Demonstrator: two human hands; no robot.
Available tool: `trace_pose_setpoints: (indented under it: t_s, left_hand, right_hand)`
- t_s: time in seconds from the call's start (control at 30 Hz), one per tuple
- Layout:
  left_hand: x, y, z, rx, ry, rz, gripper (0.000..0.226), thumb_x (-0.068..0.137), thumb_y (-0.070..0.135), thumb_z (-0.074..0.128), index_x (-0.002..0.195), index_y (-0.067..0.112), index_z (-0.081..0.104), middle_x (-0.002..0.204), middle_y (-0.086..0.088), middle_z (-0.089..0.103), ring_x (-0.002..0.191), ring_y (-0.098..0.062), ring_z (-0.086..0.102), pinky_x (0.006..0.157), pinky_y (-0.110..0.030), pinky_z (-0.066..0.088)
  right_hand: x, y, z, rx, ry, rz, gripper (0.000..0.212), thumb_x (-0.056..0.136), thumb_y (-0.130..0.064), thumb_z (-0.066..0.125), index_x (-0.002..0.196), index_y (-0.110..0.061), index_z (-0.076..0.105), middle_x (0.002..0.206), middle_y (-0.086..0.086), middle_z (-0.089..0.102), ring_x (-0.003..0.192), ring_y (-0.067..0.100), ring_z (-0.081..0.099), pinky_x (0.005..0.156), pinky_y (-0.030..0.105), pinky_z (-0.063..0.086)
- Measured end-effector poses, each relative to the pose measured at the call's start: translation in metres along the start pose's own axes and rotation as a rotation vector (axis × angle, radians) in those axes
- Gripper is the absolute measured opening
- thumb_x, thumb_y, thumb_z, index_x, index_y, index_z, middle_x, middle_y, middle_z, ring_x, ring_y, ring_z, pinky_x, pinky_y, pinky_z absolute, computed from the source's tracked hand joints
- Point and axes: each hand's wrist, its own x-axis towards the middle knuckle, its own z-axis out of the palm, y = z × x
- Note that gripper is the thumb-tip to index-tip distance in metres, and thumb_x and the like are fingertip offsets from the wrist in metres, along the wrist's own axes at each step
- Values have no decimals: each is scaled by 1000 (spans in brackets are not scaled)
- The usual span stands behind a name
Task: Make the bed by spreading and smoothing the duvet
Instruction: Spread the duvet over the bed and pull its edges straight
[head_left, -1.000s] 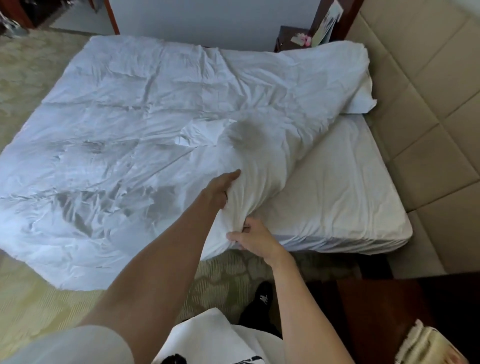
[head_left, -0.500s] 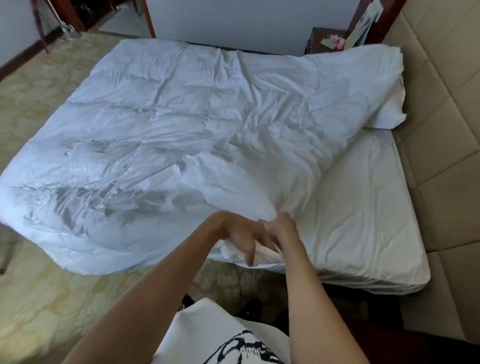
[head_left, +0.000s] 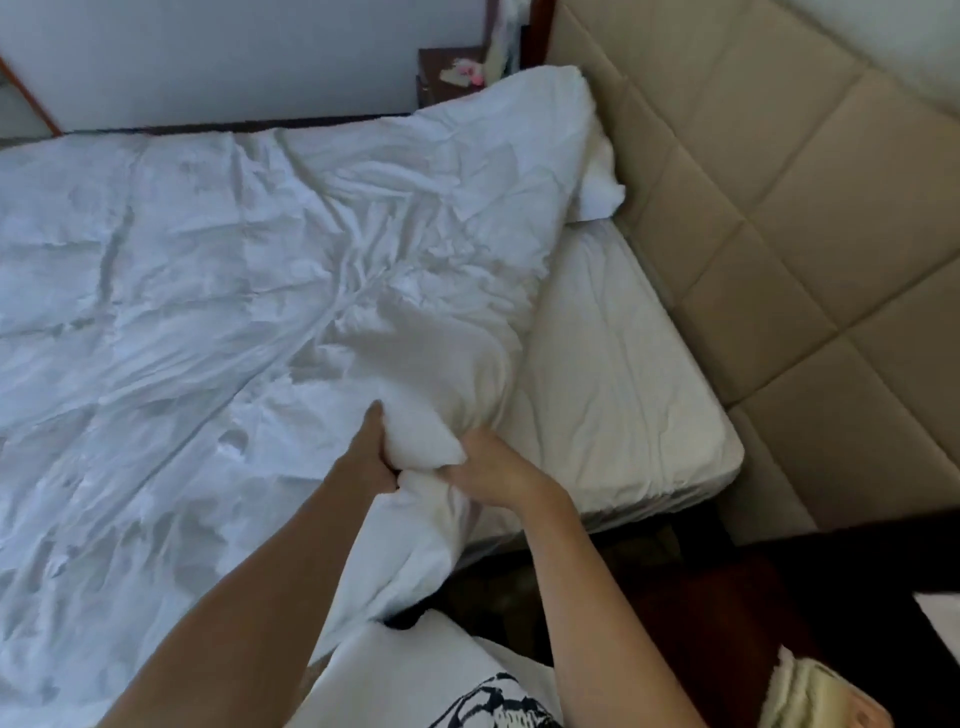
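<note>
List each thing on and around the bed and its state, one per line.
Duvet: wrinkled, spread askew, its corner bunched up.
Left hand: grips the bunched corner.
Right hand: grips the same corner.
Sheet: uncovered along the headboard side.
Pillow: mostly under the duvet.

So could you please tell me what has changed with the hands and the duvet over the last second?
The left hand moved from the raised fold down to meet the right hand, and both now grip one bunched corner of the duvet at the bed's near edge. The bare strip of fitted sheet beside the headboard stays uncovered.
</note>
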Motion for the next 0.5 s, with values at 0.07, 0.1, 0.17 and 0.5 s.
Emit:
trace_pose_setpoints:
  t_s: [0.07, 0.1, 0.17, 0.5]
  left_hand:
    - [15, 18, 22, -29, -11, 117, 61, 89, 57, 59, 134, 16, 57, 129, -11, 64, 116, -32, 62, 87, -46, 53]
    - [21, 29, 36, -13, 6, 202, 58, 90, 51, 61, 134, 14, 55, 129, -12, 64, 113, -31, 64, 79, -43, 56]
    - [17, 49, 69, 43, 15, 379, 55, 90, 39, 67, 133, 9, 54, 128, -13, 64, 109, -30, 66, 77, -40, 57]
    - [-75, -7, 128, 1548, -1020, 600, 21, 87, 25, 67, 105, 16, 63, 81, 15, 56, 73, -2, 58, 77, -22, 46]
  right_hand:
    - [-7, 1, -14, 51, 0, 80, 34, 97, -31, 55, 112, -3, 68, 112, 12, 69, 100, 22, 63, 93, 34, 51]
    - [-11, 2, -21, 56, 17, 114, 36, 99, -32, 54, 107, 0, 67, 108, 12, 68, 98, 21, 61, 89, 32, 49]
    - [-14, 3, -35, 79, 121, 145, 33, 101, -30, 50, 96, -1, 66, 97, 10, 66, 95, 23, 61, 78, 30, 47]
    - [-16, 5, -68, 482, 870, 535, 82, 79, -55, 72, 145, -22, 38, 137, 8, 52, 125, 30, 51, 102, 39, 45]
